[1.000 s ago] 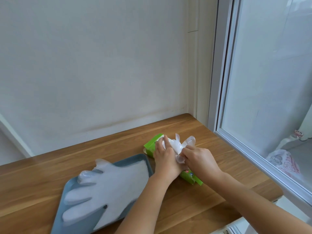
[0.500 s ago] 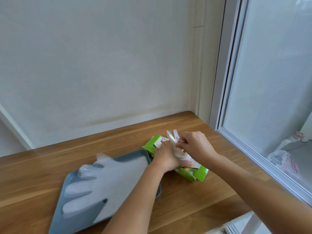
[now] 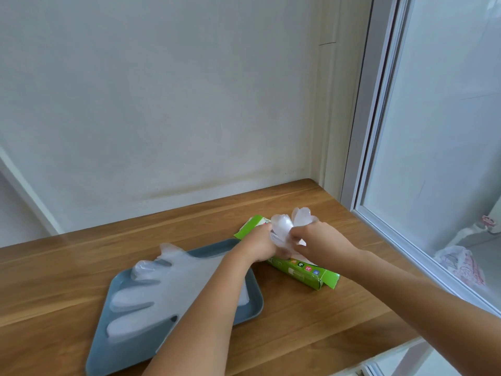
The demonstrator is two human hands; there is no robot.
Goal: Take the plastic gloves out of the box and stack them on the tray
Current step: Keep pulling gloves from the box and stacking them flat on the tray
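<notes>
Glove (image 3: 284,226) — now farther out of box (image 3: 301,270)

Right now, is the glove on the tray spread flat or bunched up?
Spread flat: the glove lies on the tray with its fingers laid out apart; a forearm hides part of its cuff end.

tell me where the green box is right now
The green box lies on the wooden table, right of centre in the head view, just right of the grey tray, partly under the left hand and right hand.
</notes>
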